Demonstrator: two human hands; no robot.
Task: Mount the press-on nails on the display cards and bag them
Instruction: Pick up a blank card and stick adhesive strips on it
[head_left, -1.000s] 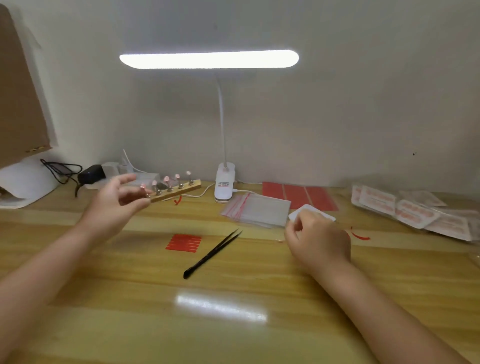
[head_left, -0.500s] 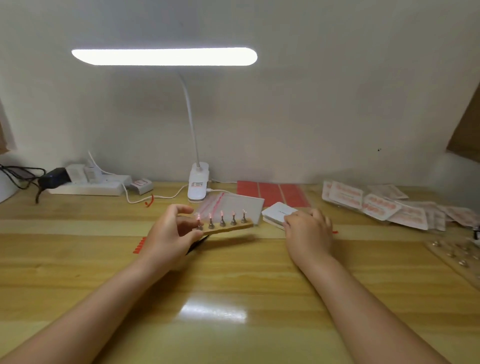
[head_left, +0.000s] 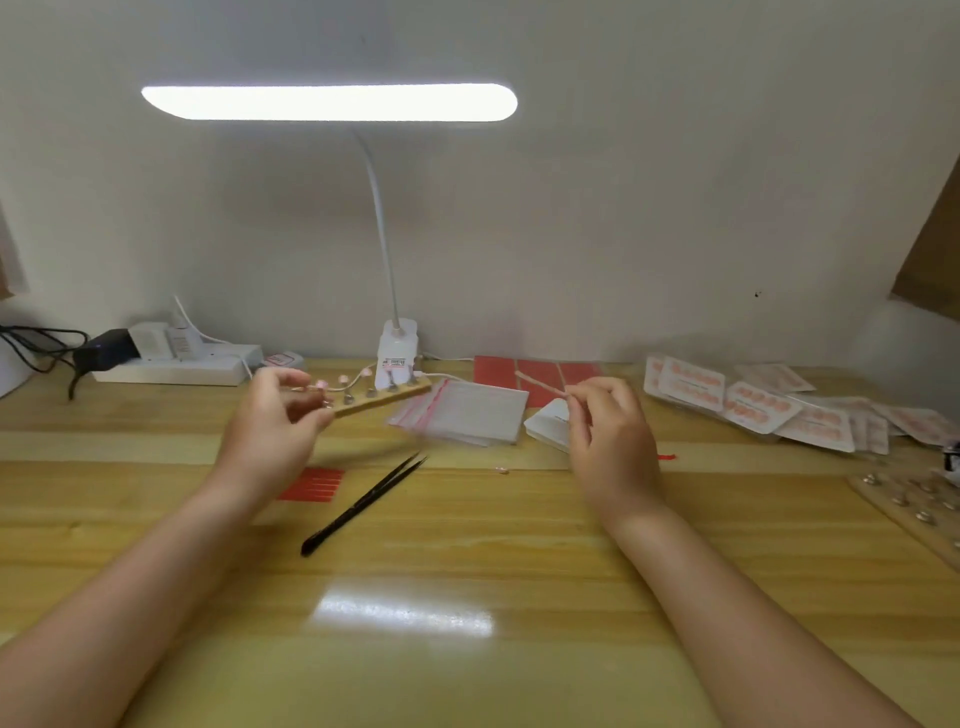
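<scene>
1. Head view showed your left hand (head_left: 270, 431) pinching the near end of the wooden nail holder (head_left: 382, 397), lifted off the table just in front of the lamp base (head_left: 397, 353), with small pink press-on nails (head_left: 343, 378) on its pegs.
2. Your right hand (head_left: 610, 436) pinched a thin strip (head_left: 540, 384) between thumb and forefinger, raised to the right of the lamp base; what the strip was, you could not tell from this picture.
3. Half a second earlier that hand lay flat on the white display cards (head_left: 550, 426) and held nothing, so the strip was newly picked up. My judgement: you were readying adhesive for mounting, and no nail had yet gone onto a card.
4. The holder had risen and shifted back toward the lamp base since then; before, you held it low, in front of the zip bags (head_left: 467, 413).
5. Black tweezers (head_left: 363, 506) lay untouched well in front of the lamp base, with red strips (head_left: 311, 484) to their left.
6. Finished bagged cards (head_left: 753, 402) were piled far right of the lamp base.
</scene>
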